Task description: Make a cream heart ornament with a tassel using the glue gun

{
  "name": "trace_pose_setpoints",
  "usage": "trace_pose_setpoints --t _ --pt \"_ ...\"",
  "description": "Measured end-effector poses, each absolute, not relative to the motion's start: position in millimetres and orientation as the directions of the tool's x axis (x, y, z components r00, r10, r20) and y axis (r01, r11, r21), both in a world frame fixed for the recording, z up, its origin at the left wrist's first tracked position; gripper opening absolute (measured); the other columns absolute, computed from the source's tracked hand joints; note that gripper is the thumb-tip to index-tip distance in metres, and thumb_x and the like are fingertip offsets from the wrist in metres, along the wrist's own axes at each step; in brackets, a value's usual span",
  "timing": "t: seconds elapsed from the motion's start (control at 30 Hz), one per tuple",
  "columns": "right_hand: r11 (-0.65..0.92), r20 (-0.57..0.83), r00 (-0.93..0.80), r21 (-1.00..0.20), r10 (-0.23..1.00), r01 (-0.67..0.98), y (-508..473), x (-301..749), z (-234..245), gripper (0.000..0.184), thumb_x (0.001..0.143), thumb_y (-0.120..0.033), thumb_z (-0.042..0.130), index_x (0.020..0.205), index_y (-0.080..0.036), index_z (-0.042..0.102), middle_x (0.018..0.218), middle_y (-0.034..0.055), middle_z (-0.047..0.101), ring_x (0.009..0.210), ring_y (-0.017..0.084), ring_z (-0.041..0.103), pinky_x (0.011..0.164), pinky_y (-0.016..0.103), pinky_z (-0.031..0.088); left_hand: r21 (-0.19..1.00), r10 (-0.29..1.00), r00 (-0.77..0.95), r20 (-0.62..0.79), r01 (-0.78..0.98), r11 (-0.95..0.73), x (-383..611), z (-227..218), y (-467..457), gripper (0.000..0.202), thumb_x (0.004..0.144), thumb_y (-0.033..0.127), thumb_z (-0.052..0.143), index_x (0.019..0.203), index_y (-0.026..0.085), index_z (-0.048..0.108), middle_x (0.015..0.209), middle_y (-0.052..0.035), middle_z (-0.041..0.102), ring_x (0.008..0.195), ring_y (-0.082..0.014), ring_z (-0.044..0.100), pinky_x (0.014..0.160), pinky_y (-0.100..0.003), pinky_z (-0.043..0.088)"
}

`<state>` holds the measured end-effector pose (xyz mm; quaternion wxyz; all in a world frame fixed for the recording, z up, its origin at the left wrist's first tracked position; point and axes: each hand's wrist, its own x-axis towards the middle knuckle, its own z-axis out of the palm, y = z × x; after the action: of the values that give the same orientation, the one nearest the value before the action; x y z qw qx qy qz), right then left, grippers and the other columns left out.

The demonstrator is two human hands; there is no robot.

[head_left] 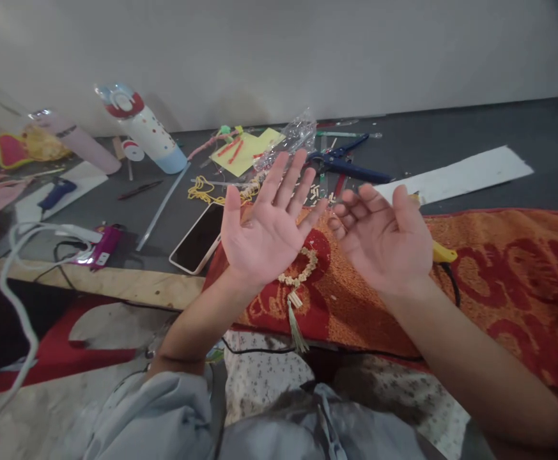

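Palm up and fingers spread, my left hand [271, 233] is raised over the towel and holds nothing. My right hand [387, 243] is also palm up and bare, its fingers slightly curled but apart. Below my left hand, partly covered by it, a beaded bracelet [298, 279] in pale cream lies on the orange and red towel [355, 313]. A light green tassel [296, 329] hangs from it toward the towel's front edge. Part of a yellow tool [444, 253] with a black cord shows beside my right hand; the hand hides the rest.
A phone [197, 239] lies left of the towel. Behind are blue pliers [350, 167], yellow paper [245, 153], yellow cord [204, 190] and a white strip [470, 172]. Two bottles, the spotted one [149, 137] nearer, stand at the left, near a purple power adapter [101, 248] with white cable.
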<state>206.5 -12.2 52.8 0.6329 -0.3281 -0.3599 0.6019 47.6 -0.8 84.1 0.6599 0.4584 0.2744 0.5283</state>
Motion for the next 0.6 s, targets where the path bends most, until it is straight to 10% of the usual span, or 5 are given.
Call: trace_pose_setpoints --t 0.23,0.37,0.6 --pt "0.077 0.075 0.019 -0.950 0.997 -0.304 -6 206 46 0.057 0.087 -0.061 0.054 0.053 -0.024 0.028 0.048 -0.0071 0.021 0.041 0.009 0.018 0.041 0.028 0.019 0.822 0.981 0.189 0.032 -0.563 0.082 47 85 4 0.052 0.101 0.053 0.018 0.110 0.025 0.062 0.117 -0.0035 0.064 0.117 -0.0196 0.060 0.084 -0.032 0.053" --pt "0.236 0.212 -0.133 -0.951 0.968 0.200 -10 203 43 0.054 0.091 -0.051 0.051 0.051 -0.022 0.028 0.048 -0.0054 0.028 0.046 0.009 0.025 0.048 0.028 0.020 0.760 0.995 0.094 -0.016 -0.646 0.073 39 73 26 0.045 0.101 0.041 0.036 0.066 0.017 0.050 0.055 0.0041 0.046 0.045 -0.0042 0.043 0.047 -0.017 0.037" --pt "0.417 0.197 -0.374 -0.558 0.906 0.717 -4 209 33 0.021 0.087 -0.030 0.057 0.070 -0.018 0.061 0.071 0.0031 0.064 0.065 0.015 0.054 0.062 0.029 0.035 0.963 0.997 0.077 0.003 -0.268 0.018 24 62 54 0.036 0.098 0.036 0.044 0.066 0.019 0.045 0.048 0.0082 0.030 0.036 -0.0049 0.020 0.040 -0.021 0.019"
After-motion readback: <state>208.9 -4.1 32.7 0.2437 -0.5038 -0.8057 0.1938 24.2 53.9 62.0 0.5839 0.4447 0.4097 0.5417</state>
